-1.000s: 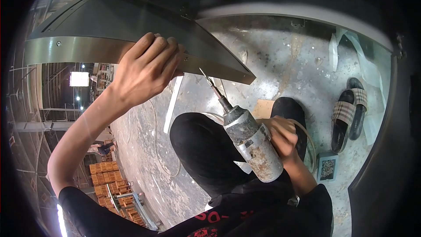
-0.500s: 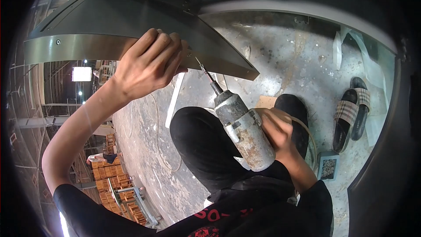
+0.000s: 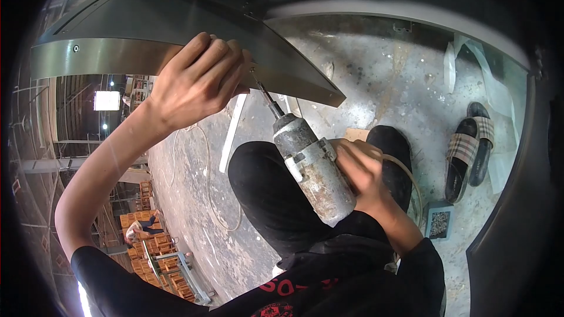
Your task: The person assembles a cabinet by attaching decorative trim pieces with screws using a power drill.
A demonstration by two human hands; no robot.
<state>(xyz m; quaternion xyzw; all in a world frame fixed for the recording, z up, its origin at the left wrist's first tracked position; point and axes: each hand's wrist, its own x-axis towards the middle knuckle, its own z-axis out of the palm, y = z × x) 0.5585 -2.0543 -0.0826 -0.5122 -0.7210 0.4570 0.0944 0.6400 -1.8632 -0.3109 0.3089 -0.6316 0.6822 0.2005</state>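
Observation:
My left hand (image 3: 197, 82) grips the lower flange of a stainless steel hood panel (image 3: 135, 29), fingers curled over its edge. In my right hand (image 3: 361, 170) is a worn, rusty electric screwdriver (image 3: 311, 167), angled up to the left. Its bit (image 3: 263, 91) touches a screw on the flange right beside my left fingertips. My black-trousered knee (image 3: 264, 194) is raised under the tool.
The concrete floor (image 3: 376, 76) is stained. A pair of plaid slippers (image 3: 470, 147) lies at right, with a small box of screws (image 3: 439, 223) near them. A cable (image 3: 208, 188) loops on the floor. A dark curved metal panel (image 3: 517, 211) borders the right side.
The screwdriver has moved up and left, and its bit has gone from just right of my left hand to the screw at my fingertips. My left hand keeps its hold.

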